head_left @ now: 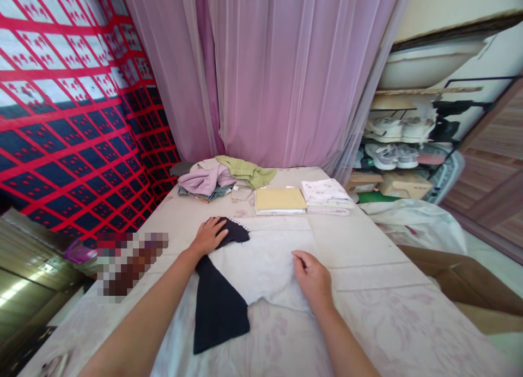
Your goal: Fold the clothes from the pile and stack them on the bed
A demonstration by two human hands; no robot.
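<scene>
Head view: a person's two bare forearms reach out over a tabletop (368, 268) draped in a pale, faintly flowered cloth. The left hand (210, 235) lies palm down, fingers spread loosely, on the far end of a dark navy garment (218, 303), whose far edge shows a small white trim and whose long near part runs back toward the person. The right hand (312, 276) rests with its fingers curled in, the fingertips gathered on the right part of a white garment (265, 265); whether they actually nip the fabric cannot be told. The white garment lies flat between the two hands, its left side touching the navy piece.

Farther along the tabletop, a loose heap of clothes sits at the far left: a lilac piece (204, 180) bunched on top, an olive-green piece (247, 171) just to its right. Right of the heap sits a folded pale yellow cloth (280, 199), and just beside that a folded white stack with a small print (327, 193).

Behind the tabletop hang sheer mauve curtains (286, 77). A red-and-navy grid-patterned fabric (69, 110) covers the left wall. At far right, a rack holds pairs of shoes (392, 143), with cardboard boxes (404, 183) below. A blurred patch sits at the left edge of the tabletop.
</scene>
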